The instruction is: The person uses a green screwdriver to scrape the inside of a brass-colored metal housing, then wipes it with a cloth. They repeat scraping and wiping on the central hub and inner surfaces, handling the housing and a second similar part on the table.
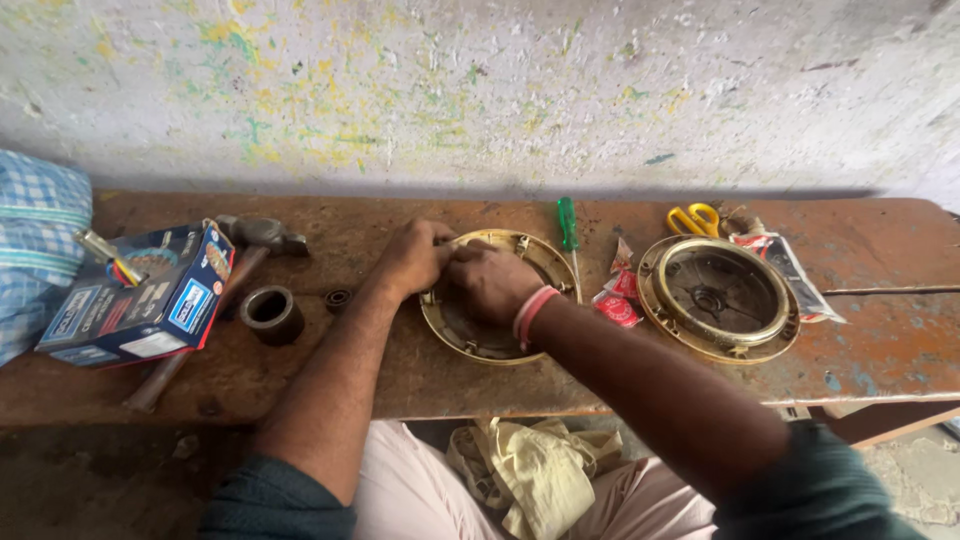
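Both hands work at the round brass-coloured metal ring plate with a dark inner disc (487, 300), which lies flat on the worn brown wooden surface (880, 350). The left hand (415, 258) presses its curled fingers on the plate's far left rim, and the right hand (492, 282), with a pink band at the wrist, lies over the plate's middle with its fingers bent down toward the same spot. Whether either grip pinches a small part there I cannot tell; the fingers hide it.

Judging by how things lie, the work is partway. Well to the right of the grip sits a second round brass-coloured ring with a dark deep centre (718, 297), untouched, so one of the two pieces is in hand and the other waits.

Just right of the right hand lies a green-handled screwdriver (568, 228), with red torn wrappers (618, 298) beside it and yellow-handled scissors (694, 219) farther right. To the left of the left hand stand a short dark metal sleeve (271, 313), a wooden-handled hammer (215, 300) and a blue printed cardboard box (140, 292).
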